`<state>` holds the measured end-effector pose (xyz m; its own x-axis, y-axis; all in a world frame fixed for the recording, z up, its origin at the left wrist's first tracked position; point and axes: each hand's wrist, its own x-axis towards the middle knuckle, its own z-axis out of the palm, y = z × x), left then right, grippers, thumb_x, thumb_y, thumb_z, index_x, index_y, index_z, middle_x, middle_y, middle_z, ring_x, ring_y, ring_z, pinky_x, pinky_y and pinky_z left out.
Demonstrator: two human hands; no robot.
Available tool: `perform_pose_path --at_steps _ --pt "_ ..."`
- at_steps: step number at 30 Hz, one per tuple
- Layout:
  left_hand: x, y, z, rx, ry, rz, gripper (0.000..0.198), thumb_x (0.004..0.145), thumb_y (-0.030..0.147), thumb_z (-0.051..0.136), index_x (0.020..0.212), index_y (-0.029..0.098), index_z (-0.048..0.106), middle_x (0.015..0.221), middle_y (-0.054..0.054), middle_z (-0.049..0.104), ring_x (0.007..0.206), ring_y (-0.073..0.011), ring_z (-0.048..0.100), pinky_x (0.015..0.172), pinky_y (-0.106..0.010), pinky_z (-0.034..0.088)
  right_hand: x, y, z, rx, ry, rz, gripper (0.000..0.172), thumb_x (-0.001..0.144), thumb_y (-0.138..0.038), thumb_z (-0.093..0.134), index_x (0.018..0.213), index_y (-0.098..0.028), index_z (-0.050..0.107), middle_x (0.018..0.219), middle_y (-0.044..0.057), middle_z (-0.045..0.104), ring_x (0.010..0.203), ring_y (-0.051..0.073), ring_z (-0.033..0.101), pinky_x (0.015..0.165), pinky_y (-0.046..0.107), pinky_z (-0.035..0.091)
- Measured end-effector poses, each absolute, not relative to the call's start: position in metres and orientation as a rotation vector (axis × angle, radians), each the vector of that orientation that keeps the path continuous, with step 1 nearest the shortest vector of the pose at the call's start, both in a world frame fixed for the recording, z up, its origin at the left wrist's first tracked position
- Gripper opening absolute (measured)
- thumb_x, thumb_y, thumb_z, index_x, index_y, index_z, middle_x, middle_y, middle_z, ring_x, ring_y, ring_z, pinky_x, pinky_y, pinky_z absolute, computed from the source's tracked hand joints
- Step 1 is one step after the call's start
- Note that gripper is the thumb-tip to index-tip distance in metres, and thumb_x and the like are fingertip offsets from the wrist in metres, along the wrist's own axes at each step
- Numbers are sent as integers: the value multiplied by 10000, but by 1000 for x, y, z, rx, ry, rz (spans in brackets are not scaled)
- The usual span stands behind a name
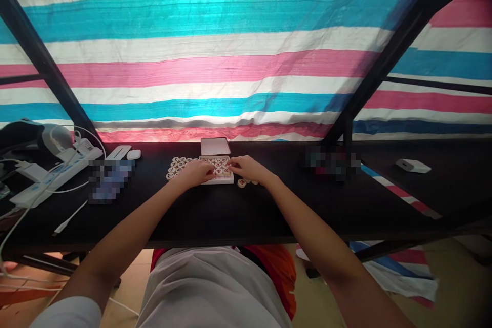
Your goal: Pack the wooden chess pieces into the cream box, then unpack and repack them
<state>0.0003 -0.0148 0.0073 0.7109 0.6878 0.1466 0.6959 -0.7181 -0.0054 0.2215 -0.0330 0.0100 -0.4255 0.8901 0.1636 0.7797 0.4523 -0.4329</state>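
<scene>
My left hand reaches over the left side of a shallow white box, its fingers curled down and drawn close together among the pieces inside; I can't tell whether they pinch any of them. My right hand comes in from the other side, thumb and fingertips bent, with a narrow gap between them at the box's right edge; whether something sits in that gap I can't make out.

The box rests on the black table, between my 2 hands. The pieces in it are round and cream-coloured, laid face up side by side in rows. Red marks show on those nearest me; the ones farther past my fingertips are too small to read. Just beyond the box is the lid, pale inside with a dark border.

Left of my left fingers, more loose pieces stand close together in rows, dark marks on their faces, some hidden behind that hand. Just nearer to me than my right fingers lies 1 loose piece with a red mark, and others peek out by my wrist.

Well off to the left of my fingers is a white power strip; well to the right, a white charger.
</scene>
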Motion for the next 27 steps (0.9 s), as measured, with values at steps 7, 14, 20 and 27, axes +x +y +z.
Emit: perform_pose_path --at_steps 7,14,20,27 --pt "1 -18 9 -3007 -912 -302 284 935 351 428 821 193 635 830 -25 667 785 -164 622 679 -231 407 222 -32 7 -1384 -2347 397 260 867 -277 514 1036 -196 695 829 31 697 764 161 644 726 246 475" --pt "3 -23 6 -3073 -904 -269 356 945 429 383 918 208 660 891 -34 679 849 -173 630 734 -249 426 223 -29 4 -1409 -2349 395 263 864 -274 513 1037 -191 693 843 31 700 775 156 642 730 238 477" --pt "4 -20 2 -3036 -870 -260 340 942 394 394 918 202 674 897 -43 671 855 -180 623 723 -254 423 222 -30 6 -1379 -2339 425 257 859 -277 521 1032 -193 693 828 35 699 769 161 644 728 244 476" --pt "5 -25 8 -3055 -847 -249 298 931 358 419 911 204 673 899 -35 676 821 -174 620 698 -254 418 263 -19 9 -1479 -2127 573 299 797 -305 602 1058 -174 670 913 46 701 815 165 631 749 264 490"
